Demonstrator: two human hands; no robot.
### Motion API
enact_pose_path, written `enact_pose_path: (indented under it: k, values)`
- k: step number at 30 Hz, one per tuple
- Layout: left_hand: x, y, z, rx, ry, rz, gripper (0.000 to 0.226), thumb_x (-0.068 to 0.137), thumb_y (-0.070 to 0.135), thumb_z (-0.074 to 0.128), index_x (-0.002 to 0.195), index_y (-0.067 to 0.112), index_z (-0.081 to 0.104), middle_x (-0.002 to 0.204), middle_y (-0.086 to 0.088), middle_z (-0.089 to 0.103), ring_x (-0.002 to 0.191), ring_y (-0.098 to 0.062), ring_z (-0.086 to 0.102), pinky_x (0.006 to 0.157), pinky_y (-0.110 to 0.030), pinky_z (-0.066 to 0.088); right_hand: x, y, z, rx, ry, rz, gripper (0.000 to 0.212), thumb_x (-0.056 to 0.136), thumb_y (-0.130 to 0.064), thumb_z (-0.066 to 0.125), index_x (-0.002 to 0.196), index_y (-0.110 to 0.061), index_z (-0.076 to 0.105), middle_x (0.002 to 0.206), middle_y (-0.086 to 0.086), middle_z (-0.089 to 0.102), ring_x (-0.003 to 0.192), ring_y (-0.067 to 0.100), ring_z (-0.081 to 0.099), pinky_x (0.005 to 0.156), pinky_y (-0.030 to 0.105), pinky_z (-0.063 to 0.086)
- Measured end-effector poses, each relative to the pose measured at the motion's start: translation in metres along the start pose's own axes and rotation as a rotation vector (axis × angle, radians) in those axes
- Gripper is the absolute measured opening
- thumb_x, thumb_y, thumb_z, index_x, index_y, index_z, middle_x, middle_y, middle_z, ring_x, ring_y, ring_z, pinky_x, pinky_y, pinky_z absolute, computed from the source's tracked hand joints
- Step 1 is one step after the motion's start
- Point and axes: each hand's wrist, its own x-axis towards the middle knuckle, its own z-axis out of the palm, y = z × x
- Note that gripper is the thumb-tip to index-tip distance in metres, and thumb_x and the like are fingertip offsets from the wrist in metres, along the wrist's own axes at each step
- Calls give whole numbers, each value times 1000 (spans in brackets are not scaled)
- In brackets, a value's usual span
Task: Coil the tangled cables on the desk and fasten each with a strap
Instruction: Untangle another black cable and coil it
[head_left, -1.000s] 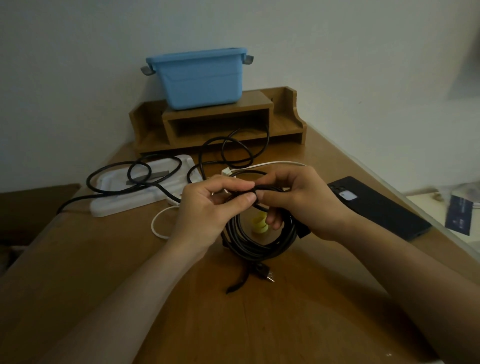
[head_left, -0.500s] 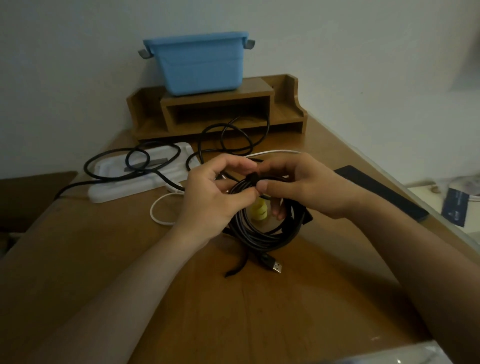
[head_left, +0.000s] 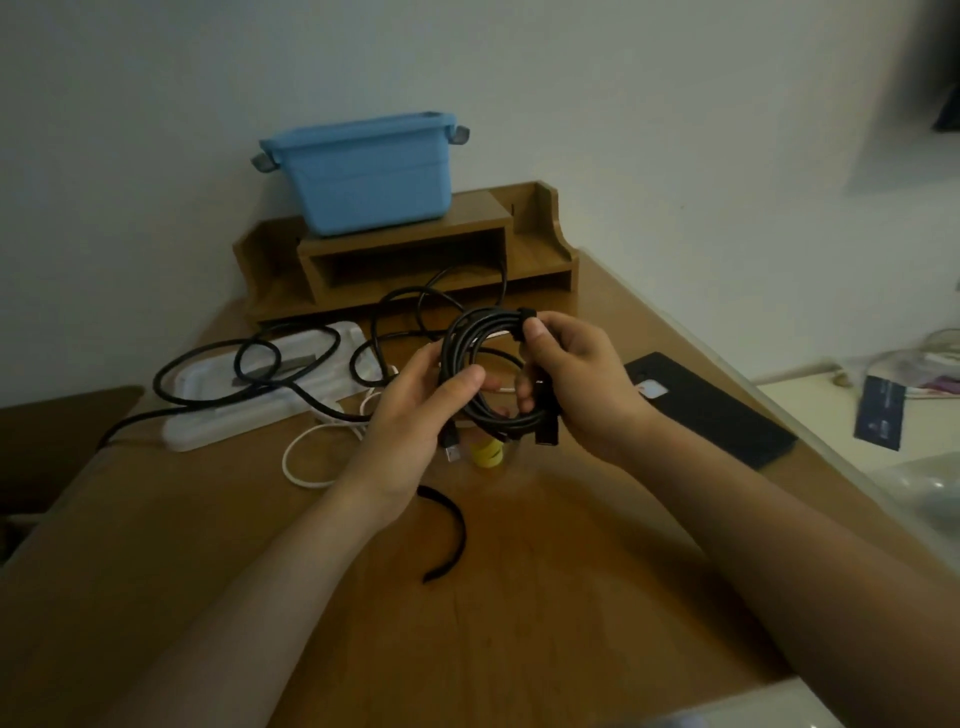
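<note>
Hands (head_left: 415, 415) grip round black coil (head_left: 470, 364).

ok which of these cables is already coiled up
The black cable in the left hand and right hand, strap round its top. The tangled black cable and the white cable lie loose.

I'm looking at a wooden desk (head_left: 545, 597), smooth and giving off a soft sheen. The coiled black cable (head_left: 467, 332) is looking like slightly glossy plastic, and the loose strap (head_left: 460, 525) is coming across matt. Blue bin (head_left: 369, 176) and white tray (head_left: 208, 384) are reading as matt plastic, the shelf (head_left: 405, 244) as smooth wood.
</note>
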Motion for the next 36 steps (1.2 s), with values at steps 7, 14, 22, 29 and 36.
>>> enact_pose_path:
  k: [7, 14, 22, 29, 36]
  values:
    - [5, 27, 9, -41, 65, -19, 28, 105, 19, 50, 131, 21, 59, 93, -3, 69, 97, -22, 70, 92, -37, 57, 2, -9, -1, -90, 54, 19, 25, 108, -31, 43, 115, -13, 59, 86, 9, 67, 70, 22, 65, 60, 25, 56]
    - [50, 84, -13, 121, 83, 9, 21, 107, 17, 49, 118, 19, 67, 85, 1, 68, 80, -13, 67, 75, -27, 56, 21, -59, -4, -168, -122, 44, 21, 105, -24, 55, 124, -17, 57, 84, 16, 65, 61, 26, 57, 45, 26, 45]
    - [134, 147, -85, 686, 184, 106, 25, 101, 31, 60, 124, 23, 68, 119, 8, 67, 116, -14, 62, 101, -33, 50, 108, -123, 2, -446, 29, -86, 22, 105, -21, 55, 124, -12, 55, 93, 17, 72, 62, 26, 68, 50, 28, 54]
    - [191, 167, -137, 1145, 268, 199, 37, 101, 23, 60, 136, 12, 62, 138, -8, 60, 127, -27, 55, 107, -36, 41, 171, -171, -7, -583, 78, -96, 15, 104, -20, 57, 118, -15, 54, 92, 16, 69, 70, 32, 72, 59, 36, 62]
    - [241, 149, -163, 1493, 173, 1, 59, 106, 37, 43, 160, 20, 26, 166, -3, 26, 151, -27, 24, 120, -41, 22, 225, -202, -3, -478, 108, -79, 21, 103, -14, 57, 122, -5, 54, 94, 23, 69, 69, 30, 73, 58, 35, 62]
